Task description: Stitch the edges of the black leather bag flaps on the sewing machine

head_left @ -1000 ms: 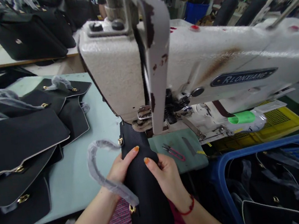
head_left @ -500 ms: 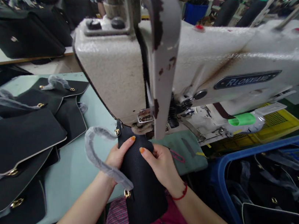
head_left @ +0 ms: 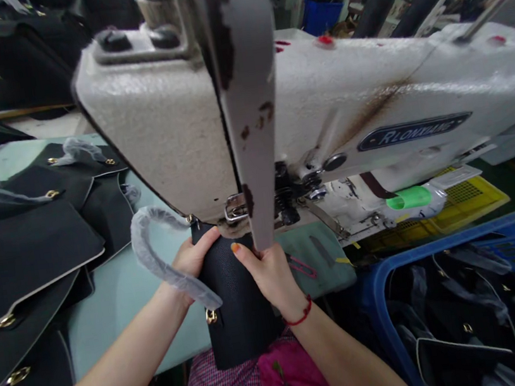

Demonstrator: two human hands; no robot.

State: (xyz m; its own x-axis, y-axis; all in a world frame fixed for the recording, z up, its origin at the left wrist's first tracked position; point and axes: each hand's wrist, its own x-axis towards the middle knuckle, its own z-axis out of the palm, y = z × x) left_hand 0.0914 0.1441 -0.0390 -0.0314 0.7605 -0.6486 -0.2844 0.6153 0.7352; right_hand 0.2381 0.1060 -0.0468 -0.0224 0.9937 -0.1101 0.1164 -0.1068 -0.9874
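A black leather bag panel (head_left: 234, 298) lies under the head of a white sewing machine (head_left: 158, 136), its near end hanging over my lap. A plastic-wrapped handle (head_left: 154, 258) arches from its left side, fixed by gold rings (head_left: 211, 316). My left hand (head_left: 190, 257) grips the panel's left edge, thumb on top, with the handle passing over the wrist. On the right edge my right hand (head_left: 269, 274) pinches the panel, thumb on top and fingers hidden beneath. Both hands are close to the presser foot, which the machine head and lever (head_left: 255, 155) partly hide.
Several black bag panels (head_left: 22, 258) with wrapped handles are stacked on the left. At right stands a blue basket (head_left: 378, 304) full of similar pieces. Small scissors-like pink-handled tool (head_left: 302, 266) lies on the machine bed. Behind the basket is a yellow crate (head_left: 474, 201).
The panel has slid forward under the machine head, so less of it hangs over my lap. Both hands moved with it. The camera view has shifted slightly.
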